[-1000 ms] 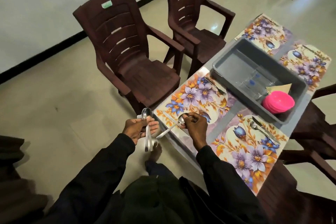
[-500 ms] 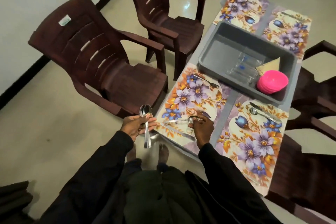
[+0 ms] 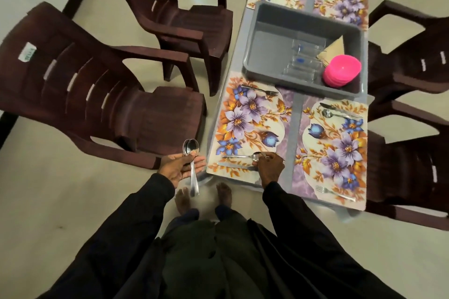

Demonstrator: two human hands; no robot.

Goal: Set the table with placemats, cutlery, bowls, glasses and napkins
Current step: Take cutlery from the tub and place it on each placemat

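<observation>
At the near left corner of the worktop [image 3: 297,119], the right hand [image 3: 268,167] pinches the bowl end of a spoon [image 3: 243,156] between thumb and fingers [image 3: 263,156]. The spoon lies flat on the floral placemat [image 3: 250,124], just beside a knife [image 3: 234,166] (both run along the mat's near edge). A fork [image 3: 261,90] lies at the mat's far edge. Off the worktop's left edge, the left hand [image 3: 182,168], palm up, holds the spare spoons [image 3: 192,165], thumb pressing them against the fingers. A grey tub [image 3: 272,31] mid-worktop holds pink bowls [image 3: 341,70], glasses [image 3: 303,60] and napkins [image 3: 334,50].
</observation>
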